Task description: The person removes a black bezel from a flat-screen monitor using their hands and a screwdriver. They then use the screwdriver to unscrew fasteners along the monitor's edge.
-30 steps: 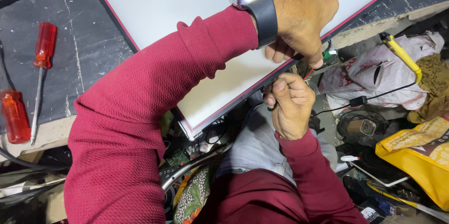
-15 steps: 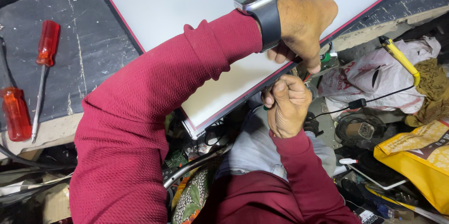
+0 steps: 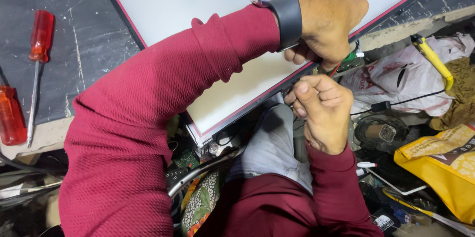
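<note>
Left hand (image 3: 329, 22), watch (image 3: 279, 12) on the wrist, is fisted at the panel (image 3: 208, 14) edge, roughly 2 o'clock from frame centre. Grip closed on something small at that edge; red wire (image 3: 338, 69) and a green bit (image 3: 350, 57) poke out below the fist, but what exactly it pinches is hidden.

Right hand (image 3: 321, 113) sits just under it, about 4 o'clock from the left. Fingers curled tight, thumb pressed on top. Looks like a pinch on a thin lead or small tool; can't tell which, the fist covers it.

The work point is the gap between the two fists, at the panel's lower edge where it overhangs the surface (image 3: 84, 54).

My read on doing this well:
- keep the left fist planted on the panel edge as the anchor, so only the right moves
- small moves, no yanking; that red wire looks thin
- watch the overhang: the panel corner at 7 o'clock from the hands is unsupported, pressing down could tip it

Outward: red screwdriver (image 3: 37, 69) at 9 o'clock on the surface, well apart. White bag (image 3: 405, 78) and yellow-handled tool (image 3: 433, 59) at 3 o'clock. Yellow bag (image 3: 440, 172) at 4 o'clock. Clutter of parts below the lap.
</note>
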